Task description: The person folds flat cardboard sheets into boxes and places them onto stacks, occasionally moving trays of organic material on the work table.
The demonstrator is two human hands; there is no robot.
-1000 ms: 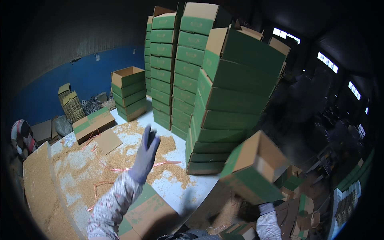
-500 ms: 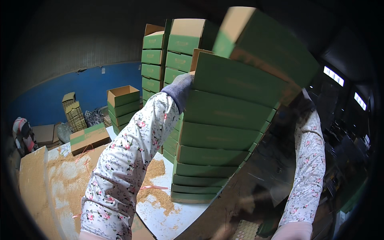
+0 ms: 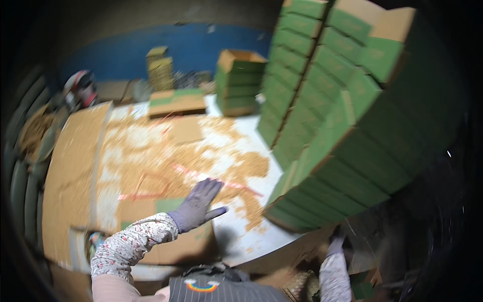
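Note:
My left hand (image 3: 198, 206), in a grey-purple glove with a white flowered sleeve, is open with fingers stretched and the thumb apart. It hovers above the table by a brown and green cardboard piece (image 3: 186, 246); whether it touches anything I cannot tell. Tall stacks of green cardboard boxes (image 3: 352, 161) stand at the table's right side, with open tan tops at the upper end. Below the nearest stack, my right hand (image 3: 336, 240) hangs low beyond the table edge, dark and blurred, so its fingers cannot be read.
Loose brown husks (image 3: 211, 156) and pink strips (image 3: 231, 184) lie scattered over the white table (image 3: 236, 136). Farther back are a flat brown-green box (image 3: 177, 103), a shorter box stack (image 3: 236, 83) and stacked yellowish trays (image 3: 160, 70). At the left sits an open sack of husks (image 3: 37, 133).
Both hands have come away from the raised top box, which now rests among the stacks. My left hand dropped over the table; my right hand moved down. The view swung left and lower.

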